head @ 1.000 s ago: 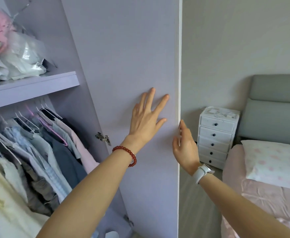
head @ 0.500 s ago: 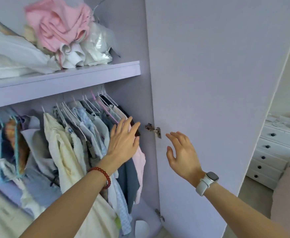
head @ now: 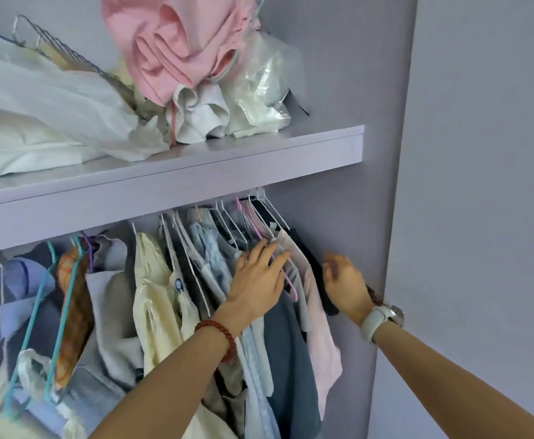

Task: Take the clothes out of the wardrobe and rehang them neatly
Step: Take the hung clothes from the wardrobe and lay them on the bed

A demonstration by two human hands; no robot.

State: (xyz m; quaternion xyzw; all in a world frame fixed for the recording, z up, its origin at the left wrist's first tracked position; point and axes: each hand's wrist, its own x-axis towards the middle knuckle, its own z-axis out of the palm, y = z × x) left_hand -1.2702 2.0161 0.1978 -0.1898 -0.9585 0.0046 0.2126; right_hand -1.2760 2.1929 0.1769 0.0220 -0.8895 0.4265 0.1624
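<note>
Home bedroom: lilac wardrobe [head: 338, 74] w/ hung clothes [head: 291, 359] (shelf [head: 196, 172] piled).

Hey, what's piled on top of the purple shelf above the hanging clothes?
On the shelf lie a crumpled pink garment, white fabric, a clear plastic bag and a wire hanger. Whatever sits behind or beneath the pile is covered.

Your left hand [head: 259, 280] lies flat, fingers spread, on the hanging clothes [head: 215, 280] near the right end of the row, across a pink hanger [head: 286, 280]. Red bead bracelet [head: 218, 335] on that wrist. Your right hand [head: 345, 280] reaches in just beside it, fingers curled at a dark garment [head: 318, 274] against the wardrobe's side wall; grip unclear. White watch [head: 381, 320] on that wrist. On the shelf [head: 227, 163] above: crumpled pink cloth [head: 177, 45], white items, clear plastic.
</note>
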